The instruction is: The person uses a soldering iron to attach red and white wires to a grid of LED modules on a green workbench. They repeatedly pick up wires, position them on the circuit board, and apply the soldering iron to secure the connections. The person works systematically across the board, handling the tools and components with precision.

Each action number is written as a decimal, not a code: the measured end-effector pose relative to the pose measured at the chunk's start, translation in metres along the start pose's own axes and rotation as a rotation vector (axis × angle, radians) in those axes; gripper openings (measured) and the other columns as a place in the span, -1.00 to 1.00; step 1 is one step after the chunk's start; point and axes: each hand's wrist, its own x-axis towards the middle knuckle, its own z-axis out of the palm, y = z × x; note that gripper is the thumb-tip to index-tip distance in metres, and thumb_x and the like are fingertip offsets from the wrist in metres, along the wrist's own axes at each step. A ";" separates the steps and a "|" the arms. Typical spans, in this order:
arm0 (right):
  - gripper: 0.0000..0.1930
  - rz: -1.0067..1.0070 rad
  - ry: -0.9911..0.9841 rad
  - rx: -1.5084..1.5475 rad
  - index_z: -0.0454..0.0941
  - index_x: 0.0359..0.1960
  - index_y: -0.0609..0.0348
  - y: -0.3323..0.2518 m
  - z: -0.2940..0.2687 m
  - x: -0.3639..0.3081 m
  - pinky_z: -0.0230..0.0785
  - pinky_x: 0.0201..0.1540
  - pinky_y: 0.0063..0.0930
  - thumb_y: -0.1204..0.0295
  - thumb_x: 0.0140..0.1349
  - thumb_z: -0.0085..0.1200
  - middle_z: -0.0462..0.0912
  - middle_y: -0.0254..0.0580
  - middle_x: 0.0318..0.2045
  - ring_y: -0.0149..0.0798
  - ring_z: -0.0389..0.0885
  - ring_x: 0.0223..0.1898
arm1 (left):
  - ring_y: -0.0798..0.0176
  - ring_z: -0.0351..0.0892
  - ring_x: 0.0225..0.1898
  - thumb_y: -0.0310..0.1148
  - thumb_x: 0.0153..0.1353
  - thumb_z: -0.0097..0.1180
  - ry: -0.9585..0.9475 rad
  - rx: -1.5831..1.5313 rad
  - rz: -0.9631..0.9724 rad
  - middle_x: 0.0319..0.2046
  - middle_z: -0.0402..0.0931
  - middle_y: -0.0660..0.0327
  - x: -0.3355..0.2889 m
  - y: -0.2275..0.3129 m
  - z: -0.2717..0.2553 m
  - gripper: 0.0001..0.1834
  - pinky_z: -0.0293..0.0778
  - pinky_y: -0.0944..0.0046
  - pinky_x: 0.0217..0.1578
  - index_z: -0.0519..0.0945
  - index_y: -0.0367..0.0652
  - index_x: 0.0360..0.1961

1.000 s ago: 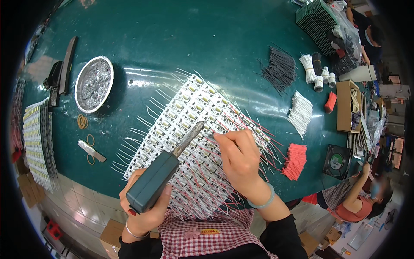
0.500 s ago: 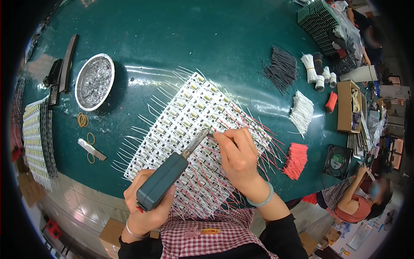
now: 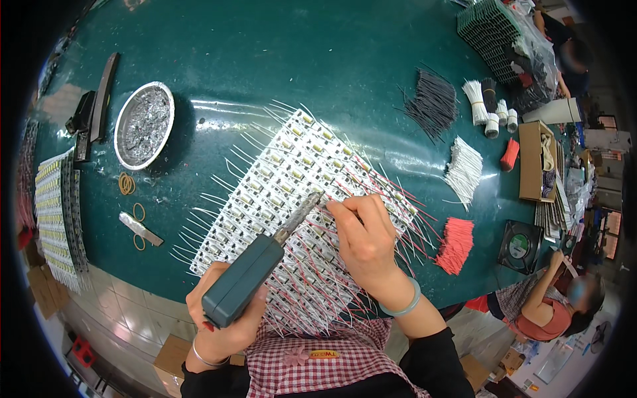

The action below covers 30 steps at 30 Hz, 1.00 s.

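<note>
Roughly midway, by my estimate: left hand (image 3: 222,325) clamped on the teal soldering iron (image 3: 255,272), tip at the LED panel (image 3: 298,212) mid-table; right hand (image 3: 361,235) pinches a red wire (image 3: 332,207) there. Near rows carry red leads (far rows only white).

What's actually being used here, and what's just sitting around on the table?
In use:
- soldering tool in the left hand
- white panel of small boards with red and white wires
- right hand pinching a wire at the tool's tip

Lying about:
- round metal dish
- rubber bands
- black wire bundle
- loose red wires
- small fan
</note>
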 end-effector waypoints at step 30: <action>-0.67 -0.001 -0.005 0.026 0.61 -0.18 0.27 -0.015 0.002 -0.008 0.37 -0.35 -0.32 0.71 -0.07 0.15 0.48 -0.17 -0.36 -0.13 0.45 -0.36 | 0.15 0.64 -0.33 -0.61 -0.08 0.36 0.053 -0.081 -0.024 -0.30 0.63 0.01 -0.019 -0.009 -0.011 -0.72 0.53 0.27 -0.30 0.68 -0.39 -0.26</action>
